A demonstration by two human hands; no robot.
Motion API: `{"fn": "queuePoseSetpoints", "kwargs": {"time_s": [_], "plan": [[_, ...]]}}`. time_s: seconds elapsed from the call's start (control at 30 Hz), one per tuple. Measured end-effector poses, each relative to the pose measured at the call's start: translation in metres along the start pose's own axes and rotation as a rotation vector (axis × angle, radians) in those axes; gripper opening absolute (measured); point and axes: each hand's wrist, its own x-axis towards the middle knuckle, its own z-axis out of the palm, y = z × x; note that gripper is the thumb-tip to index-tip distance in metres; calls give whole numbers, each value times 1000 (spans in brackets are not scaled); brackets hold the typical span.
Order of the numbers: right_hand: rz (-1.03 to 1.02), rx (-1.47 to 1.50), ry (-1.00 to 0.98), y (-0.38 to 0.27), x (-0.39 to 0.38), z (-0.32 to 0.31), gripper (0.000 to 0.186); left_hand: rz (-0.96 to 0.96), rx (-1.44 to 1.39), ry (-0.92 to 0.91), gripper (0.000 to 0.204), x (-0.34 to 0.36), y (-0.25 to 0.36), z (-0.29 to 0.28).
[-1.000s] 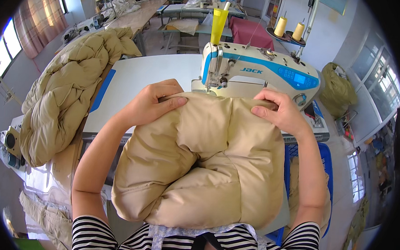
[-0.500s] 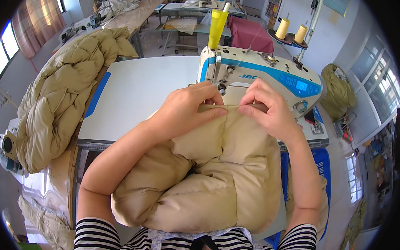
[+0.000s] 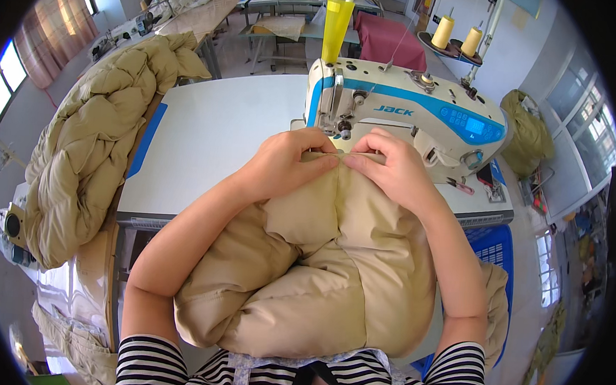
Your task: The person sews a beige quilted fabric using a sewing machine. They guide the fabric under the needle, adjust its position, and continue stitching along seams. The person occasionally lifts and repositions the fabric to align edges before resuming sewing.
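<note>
A puffy beige padded garment [image 3: 303,290] lies bunched over my lap and up onto the front of the sewing table [image 3: 207,131]. My left hand [image 3: 292,160] pinches its far edge between thumb and fingers, just left of a seam. Close beside it, my right hand [image 3: 386,165] pinches the same edge on the right of that seam. Both hands are directly in front of the needle end of a white and blue sewing machine [image 3: 396,106]. Its presser foot is mostly hidden behind my fingers.
Another quilted beige piece [image 3: 94,146] is heaped at the left. Small thread snips [image 3: 460,186] lie on the table's right side. A blue plastic basket [image 3: 493,247] stands below right. Yellow thread cones [image 3: 442,32] sit on a stand behind the machine, and a yellow holder [image 3: 337,30] rises from its top.
My right hand has moved left along the edge, closer to my left hand, which stays pinched. The view has shifted slightly, showing more of the machine and the snips.
</note>
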Motion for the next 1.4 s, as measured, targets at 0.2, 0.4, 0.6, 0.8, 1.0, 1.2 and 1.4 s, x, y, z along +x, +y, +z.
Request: {"fn": "queuePoseSetpoints", "kwargs": {"time_s": [0.2, 0.4, 0.6, 0.8, 1.0, 1.2, 1.4], "plan": [[344, -162, -198, 68, 33, 56, 34, -370, 237, -202, 33, 25, -89, 28], [361, -262, -246, 123, 51, 103, 29, -442, 388, -233, 31, 40, -149, 47], [414, -232, -276, 139, 71, 109, 30, -478, 367, -259, 31, 58, -168, 44], [440, -166, -282, 143, 80, 100, 44, -499, 325, -320, 24, 75, -175, 38], [383, -189, -208, 161, 85, 109, 49, -504, 371, -312, 27, 83, -175, 37], [326, -202, -162, 179, 86, 118, 60, -520, 351, -333, 31, 86, -177, 34], [394, -244, -184, 188, 88, 121, 67, -479, 358, -313, 35, 87, -184, 36]]}}
